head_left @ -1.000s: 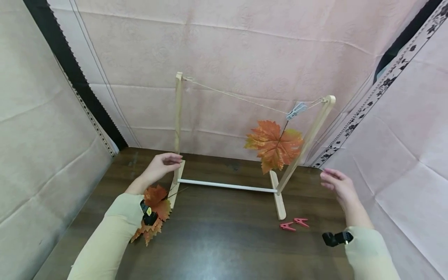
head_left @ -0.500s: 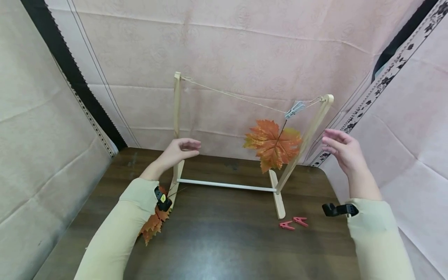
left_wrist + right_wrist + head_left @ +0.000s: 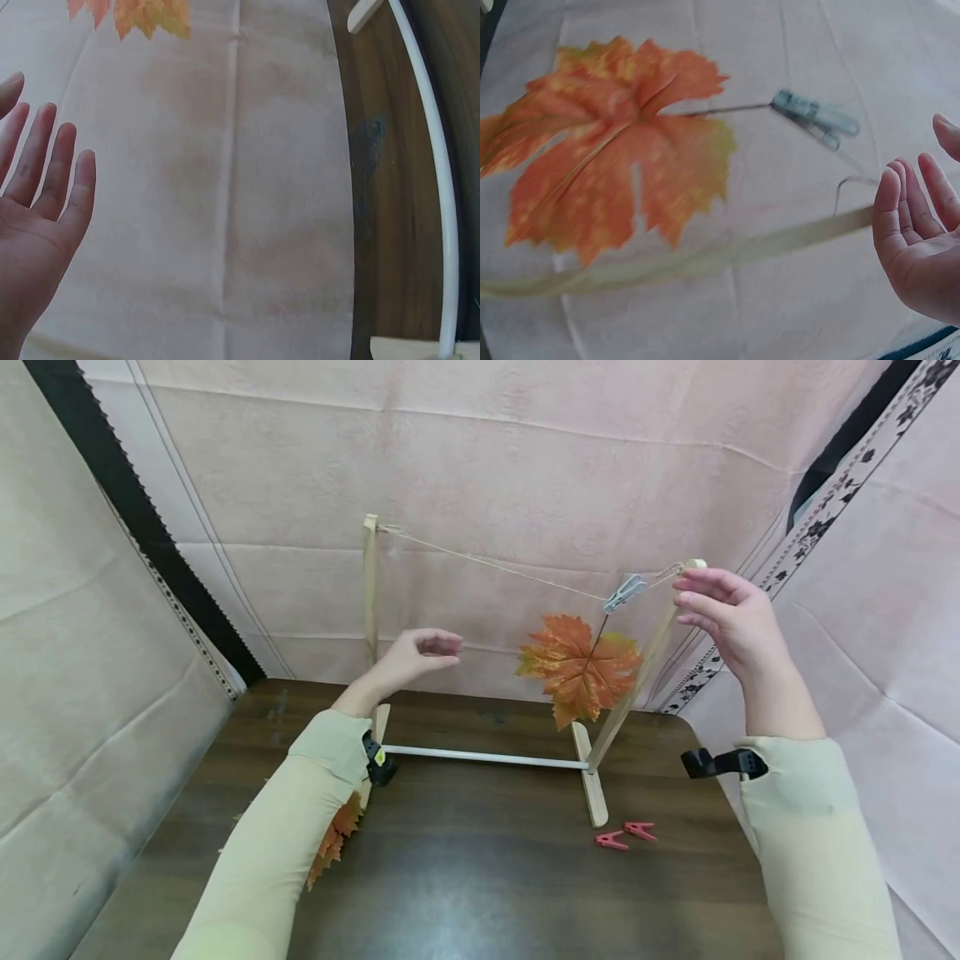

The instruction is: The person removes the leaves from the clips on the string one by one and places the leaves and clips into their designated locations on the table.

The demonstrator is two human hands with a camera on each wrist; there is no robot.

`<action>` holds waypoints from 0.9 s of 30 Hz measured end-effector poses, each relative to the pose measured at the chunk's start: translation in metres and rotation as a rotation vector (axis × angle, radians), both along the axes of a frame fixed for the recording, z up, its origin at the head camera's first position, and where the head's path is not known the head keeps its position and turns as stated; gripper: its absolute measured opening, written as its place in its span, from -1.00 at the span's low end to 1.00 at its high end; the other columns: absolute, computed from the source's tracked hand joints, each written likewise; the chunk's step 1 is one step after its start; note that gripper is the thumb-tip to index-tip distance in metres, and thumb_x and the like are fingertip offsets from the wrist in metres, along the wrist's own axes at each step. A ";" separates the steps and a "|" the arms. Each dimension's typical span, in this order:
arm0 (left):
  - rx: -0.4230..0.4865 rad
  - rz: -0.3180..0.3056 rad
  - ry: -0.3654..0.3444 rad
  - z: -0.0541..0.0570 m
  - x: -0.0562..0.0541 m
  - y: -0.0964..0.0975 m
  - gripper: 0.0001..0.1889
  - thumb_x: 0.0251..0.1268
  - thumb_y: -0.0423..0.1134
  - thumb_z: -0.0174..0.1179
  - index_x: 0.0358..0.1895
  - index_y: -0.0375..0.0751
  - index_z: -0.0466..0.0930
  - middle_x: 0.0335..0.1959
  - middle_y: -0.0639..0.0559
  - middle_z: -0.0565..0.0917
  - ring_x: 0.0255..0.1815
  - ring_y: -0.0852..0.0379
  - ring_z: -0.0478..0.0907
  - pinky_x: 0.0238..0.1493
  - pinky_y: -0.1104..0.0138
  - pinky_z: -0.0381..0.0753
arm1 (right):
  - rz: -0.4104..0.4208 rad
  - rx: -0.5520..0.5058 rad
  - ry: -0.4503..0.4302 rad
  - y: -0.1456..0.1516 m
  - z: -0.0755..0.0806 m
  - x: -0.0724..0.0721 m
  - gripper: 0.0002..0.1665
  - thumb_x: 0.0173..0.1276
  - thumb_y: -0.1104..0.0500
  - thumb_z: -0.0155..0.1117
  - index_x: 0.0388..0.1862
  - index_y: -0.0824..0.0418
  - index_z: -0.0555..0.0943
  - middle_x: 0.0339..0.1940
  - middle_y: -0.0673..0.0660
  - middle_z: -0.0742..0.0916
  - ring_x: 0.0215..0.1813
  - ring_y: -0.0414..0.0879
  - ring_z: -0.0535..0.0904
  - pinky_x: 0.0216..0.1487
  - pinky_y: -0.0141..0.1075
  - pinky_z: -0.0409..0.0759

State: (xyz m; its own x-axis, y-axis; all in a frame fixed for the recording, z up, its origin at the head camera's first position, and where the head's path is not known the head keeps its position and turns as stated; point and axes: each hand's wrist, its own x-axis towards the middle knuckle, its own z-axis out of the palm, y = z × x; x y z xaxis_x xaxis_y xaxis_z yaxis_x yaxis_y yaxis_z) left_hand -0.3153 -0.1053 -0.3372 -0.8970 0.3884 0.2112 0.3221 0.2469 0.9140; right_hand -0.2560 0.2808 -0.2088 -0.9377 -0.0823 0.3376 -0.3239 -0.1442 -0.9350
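Note:
An orange maple-type leaf (image 3: 577, 672) hangs by its stem from a light blue clothespin (image 3: 624, 593) on a string (image 3: 495, 562). The string spans two wooden posts of a stand. My left hand (image 3: 420, 656) is in front of the left post, right of it, holding nothing; in the left wrist view its fingers (image 3: 56, 176) are loosely extended. My right hand (image 3: 731, 614) is at the top of the right post (image 3: 652, 652), partly covering it. Its fingers (image 3: 922, 202) are relaxed in the right wrist view; whether they touch the post I cannot tell.
More orange leaves (image 3: 337, 839) lie on the brown table (image 3: 480, 877) at left, mostly hidden under my left arm. Two red clothespins (image 3: 611, 841) lie near the stand's right foot (image 3: 594, 789). A white crossbar (image 3: 480, 756) joins the feet. Pale cloth walls surround the table.
Both hands have risen. The left has moved rightward past the left post, and the right has come up to the top of the right post. The hanging leaf keeps its place.

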 end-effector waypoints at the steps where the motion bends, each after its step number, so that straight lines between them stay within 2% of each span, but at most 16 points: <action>1: 0.004 -0.003 0.000 0.001 -0.002 0.004 -0.60 0.21 -0.26 0.24 0.11 -0.27 0.51 0.09 -0.22 0.59 0.09 0.01 0.53 0.10 0.25 0.49 | 0.001 0.015 0.005 -0.003 0.003 -0.001 -0.69 0.20 0.44 0.25 -0.08 0.22 0.61 -0.20 0.03 0.74 -0.21 -0.20 0.66 -0.28 -0.44 0.61; 4: 0.025 -0.012 0.001 0.006 -0.009 0.016 -0.60 0.19 -0.28 0.26 0.11 -0.28 0.52 0.08 -0.22 0.59 0.11 -0.02 0.52 0.10 0.24 0.49 | -0.004 0.091 0.009 -0.010 0.011 -0.002 -0.66 0.21 0.41 0.26 -0.03 0.18 0.59 -0.15 -0.01 0.73 -0.19 -0.21 0.65 -0.27 -0.45 0.61; 8: 0.038 -0.017 0.003 0.011 -0.016 0.033 -0.59 0.18 -0.24 0.27 0.11 -0.25 0.52 0.09 -0.16 0.60 0.13 -0.04 0.51 0.12 0.20 0.50 | -0.039 0.263 -0.016 -0.018 0.022 -0.006 -0.52 0.21 0.33 0.30 0.13 0.20 0.50 -0.04 -0.04 0.67 -0.14 -0.27 0.63 -0.28 -0.48 0.60; 14: 0.085 -0.051 -0.010 0.019 -0.023 0.059 -0.57 0.20 -0.27 0.25 0.15 -0.28 0.49 0.16 -0.22 0.54 0.17 -0.05 0.48 0.17 0.18 0.46 | -0.103 0.630 -0.108 -0.030 0.037 -0.012 -0.24 0.30 0.08 0.25 0.41 0.25 0.21 0.35 0.24 0.41 -0.19 -0.39 0.61 -0.25 -0.53 0.58; 17: 0.093 -0.073 -0.010 0.022 -0.027 0.072 -0.57 0.22 -0.27 0.23 0.16 -0.27 0.48 0.20 -0.21 0.51 0.20 -0.04 0.45 0.23 0.18 0.41 | -0.099 0.759 -0.151 -0.037 0.042 -0.015 -0.17 0.33 -0.01 0.19 0.45 0.27 0.12 0.41 0.33 0.32 -0.25 -0.43 0.60 -0.25 -0.54 0.57; 24: 0.081 -0.103 0.058 0.030 -0.033 0.101 -0.57 0.21 -0.24 0.24 0.16 -0.23 0.49 0.21 -0.13 0.51 0.26 0.02 0.38 0.36 0.07 0.22 | -0.079 0.841 -0.223 -0.047 0.042 -0.022 -0.17 0.36 -0.03 0.13 0.44 0.33 0.09 0.35 0.36 0.38 -0.29 -0.46 0.55 -0.24 -0.53 0.57; 27: 0.076 -0.110 0.068 0.034 -0.033 0.113 -0.55 0.20 -0.22 0.25 0.17 -0.21 0.48 0.19 -0.06 0.53 0.24 0.06 0.40 0.35 0.11 0.23 | -0.078 0.837 -0.244 -0.047 0.039 -0.024 -0.20 0.38 0.00 0.11 0.44 0.35 0.09 0.32 0.37 0.40 -0.29 -0.45 0.55 -0.23 -0.53 0.58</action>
State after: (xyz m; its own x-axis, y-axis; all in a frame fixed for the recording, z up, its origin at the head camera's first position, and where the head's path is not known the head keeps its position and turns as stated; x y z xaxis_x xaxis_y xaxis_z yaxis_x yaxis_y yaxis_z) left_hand -0.3487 0.0079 -0.3027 -0.8322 0.4643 0.3030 0.4055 0.1372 0.9037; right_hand -0.2796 0.2334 -0.1701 -0.9891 -0.1462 -0.0162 -0.0813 0.6351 -0.7682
